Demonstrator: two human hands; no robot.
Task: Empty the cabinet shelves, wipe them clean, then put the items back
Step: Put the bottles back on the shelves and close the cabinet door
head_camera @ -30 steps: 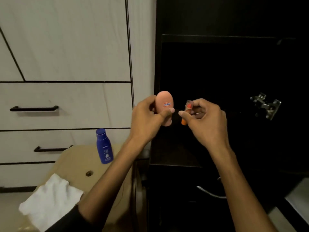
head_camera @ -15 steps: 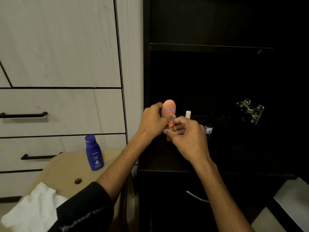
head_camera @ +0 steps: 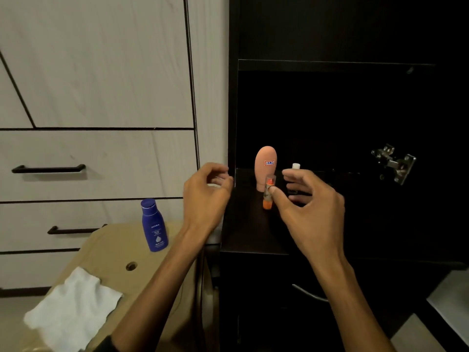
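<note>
- The right hand [head_camera: 309, 212] hovers with loosely spread fingers, its thumb tip touching the small orange tube [head_camera: 267, 193] standing on the dark cabinet shelf [head_camera: 251, 232].
- The left hand [head_camera: 205, 196] hangs beside the shelf, fingers loosely curled, holding nothing.
- The pink bottle [head_camera: 265, 167] stands upright just behind the tube.
- Restocking looks underway; the blue lotion bottle [head_camera: 154, 226] on the stool [head_camera: 106, 252] likely calls for a left-hand reach.

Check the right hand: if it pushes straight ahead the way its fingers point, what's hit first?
Probably the small orange stick: the right hand has its thumb beside it already. Past that stand the pink bottle and a white-capped item deeper on the dark shelf. Depth is unclear.
</note>
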